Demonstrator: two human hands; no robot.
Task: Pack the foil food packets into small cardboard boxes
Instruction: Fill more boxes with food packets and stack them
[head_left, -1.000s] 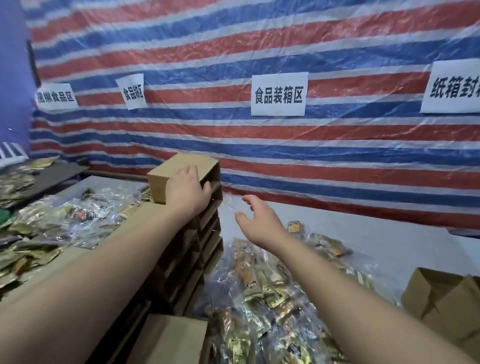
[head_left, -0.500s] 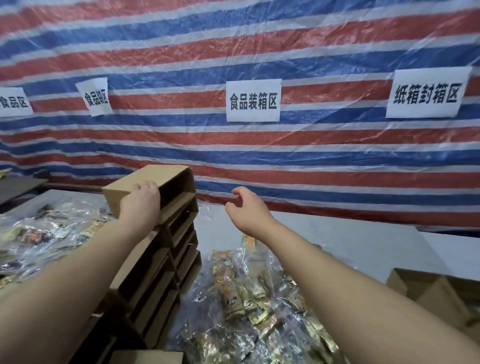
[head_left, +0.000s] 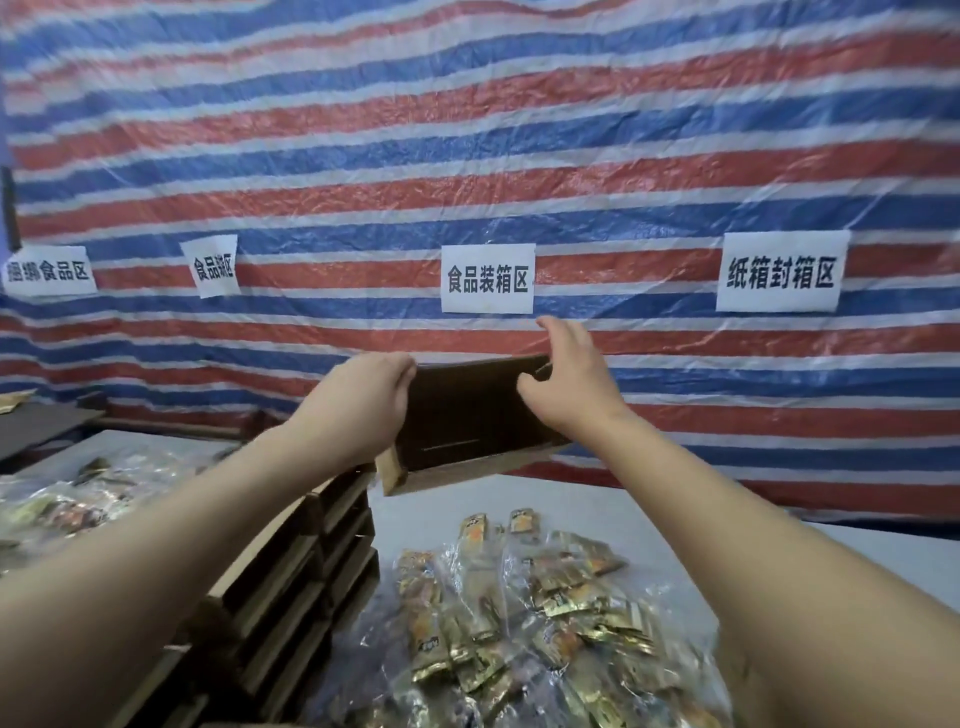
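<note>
moved: box (head_left: 470, 415) now lifted off the stack (head_left: 291, 566), tipped with its opening toward the camera; earlier it sat on top
left hand (head_left: 363, 400): grips box's left end
right hand (head_left: 569, 384): fingers spread, touching right end, not closed
axis: box long side runs left-right between hands
packets (head_left: 519, 623): bagged, on table below, nearer right arm
signs: 食品装箱区 (head_left: 487, 279), 纸箱封箱区 (head_left: 779, 273)

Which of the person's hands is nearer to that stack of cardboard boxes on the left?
Left. The left hand grips the lifted box's left end, just above the stack of boxes. The right hand is at the box's right end, farther from the stack.
</note>
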